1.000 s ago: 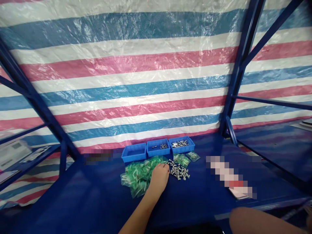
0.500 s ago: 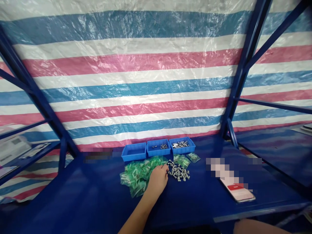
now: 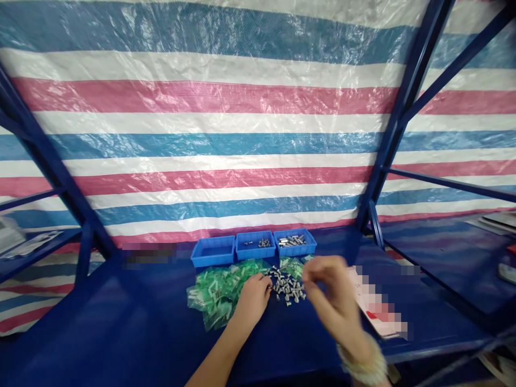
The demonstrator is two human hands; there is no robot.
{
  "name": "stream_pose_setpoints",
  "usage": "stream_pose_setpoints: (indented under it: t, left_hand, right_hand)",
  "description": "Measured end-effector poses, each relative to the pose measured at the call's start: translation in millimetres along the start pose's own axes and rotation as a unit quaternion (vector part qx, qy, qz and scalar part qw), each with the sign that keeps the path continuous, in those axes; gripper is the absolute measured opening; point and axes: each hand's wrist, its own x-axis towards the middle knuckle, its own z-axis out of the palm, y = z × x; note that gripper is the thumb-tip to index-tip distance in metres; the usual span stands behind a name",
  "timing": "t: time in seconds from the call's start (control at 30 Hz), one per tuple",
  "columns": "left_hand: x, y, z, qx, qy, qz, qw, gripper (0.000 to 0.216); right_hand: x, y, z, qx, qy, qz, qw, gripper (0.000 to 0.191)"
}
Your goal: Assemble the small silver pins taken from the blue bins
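Note:
My left hand rests at the left edge of a loose pile of small metal fittings, its fingers bent and closed together. Something small may be at the fingertips, too small to name. Beside and behind that hand lie many green-tinted clear plastic bags with small parts inside. My right hand hovers at the right side of the pile, its thumb and fingers curled toward each other and smeared by motion. A pale band circles that wrist. Another green bag lies behind the pile, partly covering the table there.
Three blue trays stand in a row behind: a left tray, a middle tray with a few metal parts, and a right tray holding more. A phone-like object, partly pixelated, lies right. Blue frame posts flank the table.
My right hand has come up from the bottom right edge to the right side of the metal pile. My left hand stays beside the pile. The view has shifted slightly.

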Motion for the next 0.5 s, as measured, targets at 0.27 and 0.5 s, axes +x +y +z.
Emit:
stream_pose_setpoints:
  t: [0.27, 0.5]
  left_hand:
    - [-43, 15, -23, -0.180, 0.122, -0.055, 0.975, 0.021]
    - [-81, 41, -27, -0.396, 0.141, -0.214, 0.882, 0.024]
  right_hand:
    - [-53, 38, 41, 0.035, -0.059, 0.137, 0.988, 0.025]
    - [-59, 13, 37, 0.072, -0.091, 0.152, 0.982, 0.014]
